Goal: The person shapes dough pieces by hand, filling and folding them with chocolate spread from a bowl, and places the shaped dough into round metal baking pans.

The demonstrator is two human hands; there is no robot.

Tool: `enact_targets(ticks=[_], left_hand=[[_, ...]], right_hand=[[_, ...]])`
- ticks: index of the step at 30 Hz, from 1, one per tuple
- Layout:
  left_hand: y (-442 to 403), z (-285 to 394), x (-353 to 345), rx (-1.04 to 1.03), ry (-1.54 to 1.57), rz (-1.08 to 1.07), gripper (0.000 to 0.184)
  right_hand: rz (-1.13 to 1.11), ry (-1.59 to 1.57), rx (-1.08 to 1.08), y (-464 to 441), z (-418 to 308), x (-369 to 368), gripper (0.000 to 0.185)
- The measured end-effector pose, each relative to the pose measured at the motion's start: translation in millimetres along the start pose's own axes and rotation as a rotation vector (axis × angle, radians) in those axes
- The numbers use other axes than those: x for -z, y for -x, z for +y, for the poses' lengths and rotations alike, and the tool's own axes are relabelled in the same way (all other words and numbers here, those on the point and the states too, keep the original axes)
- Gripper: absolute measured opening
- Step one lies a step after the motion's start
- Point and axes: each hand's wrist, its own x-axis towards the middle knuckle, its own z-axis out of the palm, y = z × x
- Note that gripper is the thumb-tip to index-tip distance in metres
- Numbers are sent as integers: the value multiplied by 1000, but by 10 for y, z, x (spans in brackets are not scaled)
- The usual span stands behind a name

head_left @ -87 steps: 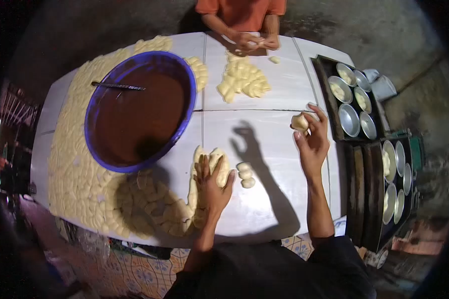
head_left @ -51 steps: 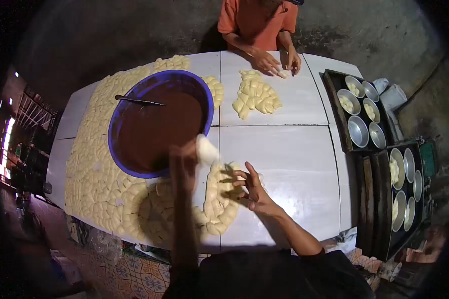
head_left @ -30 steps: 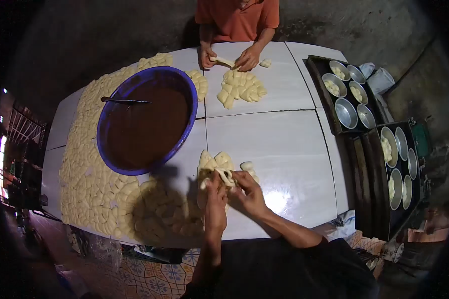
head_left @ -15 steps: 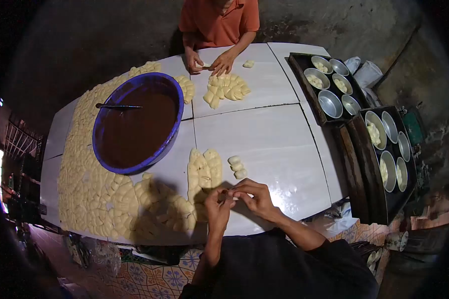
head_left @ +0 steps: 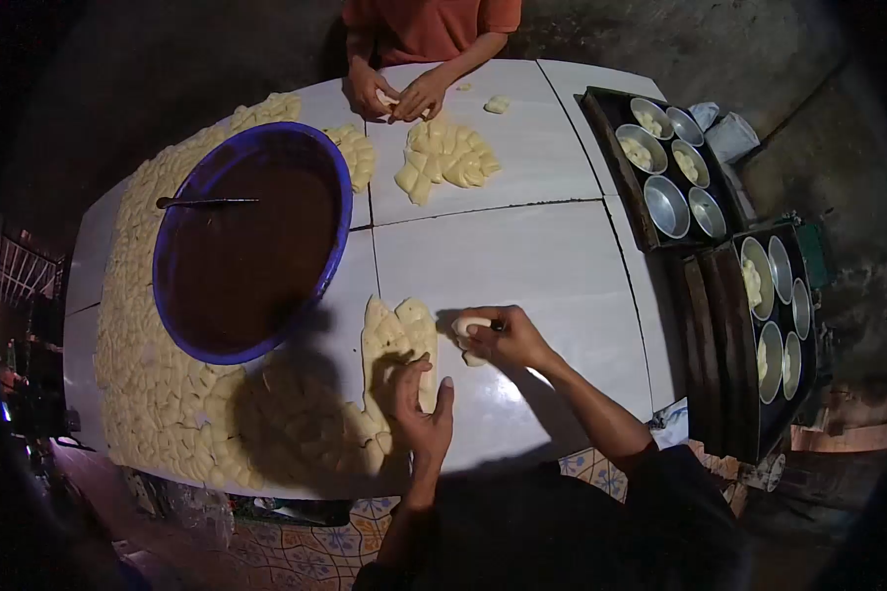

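In the head view, take the blue basin (head_left: pixel 343 217) as your landmark: both your hands are right of it, toward your own side of the surface (head_left: pixel 512 246). Your right hand (head_left: pixel 512 341) is the farther from the basin, its thumb and fingers pinched around a small dough piece (head_left: pixel 471 324) at the fingertips' basin-facing side. What shows of that piece seems longer crosswise, toward the basin, though your fingers hide its end. Just under it, on your side, lie the lumpy dough bits (head_left: pixel 474 359), apart from the long dough strips (head_left: pixel 416 320), which sit between them and the basin with their long axis running away from you. Your left hand (head_left: pixel 424 409) is nearer those strips: it is loosely spread, thumb apart from curled fingers, with no held piece visible, and whether its fingertips touch the dough you cannot tell. So the small piece lies away from you and to the right of your left hand, with your right hand the nearer. Beyond the basin's right side, a co-worker's hands (head_left: pixel 424 96) handle more dough.
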Motion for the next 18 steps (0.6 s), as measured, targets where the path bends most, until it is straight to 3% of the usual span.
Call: enact_targets(ticks=[1, 2, 3, 6, 9, 12, 13, 14, 16, 18], left_hand=[[-53, -41, 18, 123, 41, 54, 37], [-106, -48, 54, 70, 5, 57, 32], [-162, -72, 99, 75, -75, 6, 32], [-279, -17, 127, 92, -220, -79, 34], [-435, -180, 136, -94, -514, -202, 41], [-576, -257, 58, -227, -958, -447, 50], [-554, -373, 44, -219, -1036, -539, 56], [-533, -407, 29, -265, -1083, -544, 59], [-469, -247, -2, -216, -1118, -581, 63], [-413, -198, 11, -201, -1157, -635, 69]], right_hand=[[142, 102, 75, -58, 66, 76, 30], [281, 208, 151, -105, 123, 137, 32], [404, 34, 73, -18, -31, 33, 36], [323, -73, -8, 21, 236, -86, 38], [425, 363, 173, -37, 527, -31, 44], [403, 790, 248, -235, 234, -50, 46], [501, 824, 381, -298, -15, -245, 41], [470, 762, 357, -410, -162, -405, 40], [237, 935, 322, -788, -25, -589, 30], [170, 1013, 403, -982, 174, -784, 22]])
